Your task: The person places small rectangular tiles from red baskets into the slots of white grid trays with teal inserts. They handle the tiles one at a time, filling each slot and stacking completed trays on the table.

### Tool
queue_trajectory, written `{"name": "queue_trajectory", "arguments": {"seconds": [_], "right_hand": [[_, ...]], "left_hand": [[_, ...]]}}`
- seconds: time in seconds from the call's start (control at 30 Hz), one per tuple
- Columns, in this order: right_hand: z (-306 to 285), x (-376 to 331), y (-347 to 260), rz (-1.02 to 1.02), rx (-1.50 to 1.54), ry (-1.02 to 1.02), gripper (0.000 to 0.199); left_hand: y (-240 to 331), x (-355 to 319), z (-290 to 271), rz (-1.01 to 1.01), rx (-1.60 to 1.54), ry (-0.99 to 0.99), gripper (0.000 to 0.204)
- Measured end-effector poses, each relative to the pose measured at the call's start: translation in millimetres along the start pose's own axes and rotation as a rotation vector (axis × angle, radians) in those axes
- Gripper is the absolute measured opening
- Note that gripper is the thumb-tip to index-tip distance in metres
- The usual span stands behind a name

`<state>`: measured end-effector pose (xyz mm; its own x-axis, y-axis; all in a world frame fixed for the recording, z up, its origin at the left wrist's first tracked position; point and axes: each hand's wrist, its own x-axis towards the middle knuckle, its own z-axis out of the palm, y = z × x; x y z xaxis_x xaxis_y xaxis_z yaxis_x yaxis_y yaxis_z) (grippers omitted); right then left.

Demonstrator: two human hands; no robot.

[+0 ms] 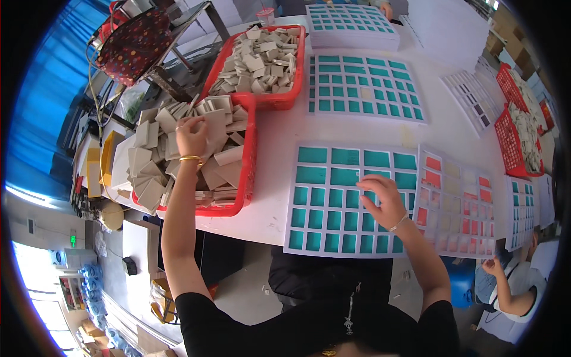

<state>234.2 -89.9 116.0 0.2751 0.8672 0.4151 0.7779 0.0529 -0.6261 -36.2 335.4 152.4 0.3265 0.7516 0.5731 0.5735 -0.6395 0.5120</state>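
My left hand (191, 138) is over a red plastic basket (248, 172) heaped with grey cardboard pieces. Its fingers are curled in a pinch against a larger grey cardboard piece (216, 130); part of the grip is hidden. My right hand (385, 201) hovers at the white grid sheet (291, 229) in front of me, thumb and fingers apart, with nothing seen in them. Teal rectangles show through the sheet's cells, larger in the upper rows and smaller below.
Behind the near basket stands another red basket (300, 65) of grey pieces. A second teal grid sheet (366, 117) and a stack of grid sheets (355, 40) lie farther back. At right are a pink-and-cream grid sheet (455, 205), more red baskets (510, 140) and another person (514, 285).
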Motion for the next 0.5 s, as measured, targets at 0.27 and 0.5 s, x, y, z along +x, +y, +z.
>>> {"name": "queue_trajectory", "arguments": {"seconds": [0.27, 0.5], "right_hand": [[32, 20, -23, -0.025, 0.190, 0.002, 0.044], [54, 71, -62, -0.002, 0.473, 0.210, 0.044]], "left_hand": [[68, -17, -13, 0.153, -0.137, 0.161, 0.014], [208, -96, 1, 0.604, -0.436, -0.379, 0.019]]}}
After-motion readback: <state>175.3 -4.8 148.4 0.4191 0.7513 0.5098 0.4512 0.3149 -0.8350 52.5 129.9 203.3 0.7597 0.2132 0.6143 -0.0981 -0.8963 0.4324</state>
